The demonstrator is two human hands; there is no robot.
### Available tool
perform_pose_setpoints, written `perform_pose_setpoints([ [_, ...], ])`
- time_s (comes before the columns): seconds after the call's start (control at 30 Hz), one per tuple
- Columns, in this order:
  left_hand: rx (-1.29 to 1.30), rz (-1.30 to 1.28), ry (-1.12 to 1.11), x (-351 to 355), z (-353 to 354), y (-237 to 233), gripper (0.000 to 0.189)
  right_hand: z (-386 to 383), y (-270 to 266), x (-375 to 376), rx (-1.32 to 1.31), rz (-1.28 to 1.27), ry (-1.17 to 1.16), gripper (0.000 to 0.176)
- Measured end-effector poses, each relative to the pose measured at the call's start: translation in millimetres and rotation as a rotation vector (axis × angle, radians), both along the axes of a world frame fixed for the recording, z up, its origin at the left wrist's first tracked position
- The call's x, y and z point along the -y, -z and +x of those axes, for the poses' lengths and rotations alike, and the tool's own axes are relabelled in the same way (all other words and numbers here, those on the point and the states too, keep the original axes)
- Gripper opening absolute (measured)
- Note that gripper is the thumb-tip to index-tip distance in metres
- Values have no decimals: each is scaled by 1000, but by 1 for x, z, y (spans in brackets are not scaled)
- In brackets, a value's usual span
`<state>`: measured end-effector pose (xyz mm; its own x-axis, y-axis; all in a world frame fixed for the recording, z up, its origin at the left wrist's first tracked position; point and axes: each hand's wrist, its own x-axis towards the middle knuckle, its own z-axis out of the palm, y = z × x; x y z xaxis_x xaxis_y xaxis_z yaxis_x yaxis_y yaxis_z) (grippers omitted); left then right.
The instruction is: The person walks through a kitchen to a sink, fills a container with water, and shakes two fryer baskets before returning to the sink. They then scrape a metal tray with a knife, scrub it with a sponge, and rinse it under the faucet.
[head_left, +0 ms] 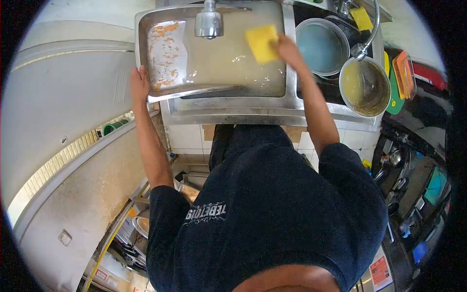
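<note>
A large metal tray (160,51) with orange residue at its left end is tilted into a sink of cloudy water (228,68). My left hand (139,83) grips the tray's left front corner. Above the right part of the water, my right hand (287,47) holds a yellow cloth (262,44) by its right edge. The cloth hangs flat, with the fingers closed on it. Part of the tray is hidden under the murky water.
A faucet head (209,25) hangs over the sink. To the right stand a pot of bluish water (322,46) and a dirty pot (365,87) under a second spout (359,51). Another yellow cloth (360,18) lies at the back right, and coloured boards (403,73) stand beyond.
</note>
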<state>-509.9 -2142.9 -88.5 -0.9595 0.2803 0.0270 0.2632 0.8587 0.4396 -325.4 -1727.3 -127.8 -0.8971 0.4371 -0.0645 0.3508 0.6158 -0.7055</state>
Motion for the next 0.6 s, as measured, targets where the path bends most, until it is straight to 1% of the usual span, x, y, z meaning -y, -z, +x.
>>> perform_pose_setpoints([
  [0.07,28,-8,-20,-1,-1,-1,45,23,34,42,237,94,-174,34],
  [0.13,49,-15,-38,-1,2,-1,45,42,48,83,257,-23,-227,39],
  [0.17,11,-16,-37,-3,4,-2,44,47,49,100,258,-26,-236,39],
  [0.2,-28,-18,-36,-4,7,-2,44,50,50,118,239,-81,-234,39],
  [0.27,-22,-14,-53,-4,9,-2,43,51,52,155,219,-143,-230,39],
  [0.33,-21,-2,-63,-8,9,-4,42,43,55,187,-183,185,-257,37],
  [0.37,-36,5,-60,-9,10,-5,42,33,54,201,-183,182,-256,37],
  [0.43,-51,4,-58,-7,12,-5,41,7,43,230,-109,-66,-399,37],
  [0.5,-25,-5,-55,-4,9,0,40,-20,3,261,-127,-240,-448,36],
  [0.57,-49,-4,-38,-3,7,2,40,-48,9,303,-315,-272,-455,32],
  [0.6,-71,6,-25,-4,6,3,39,-62,3,313,-317,-275,-449,32],
])
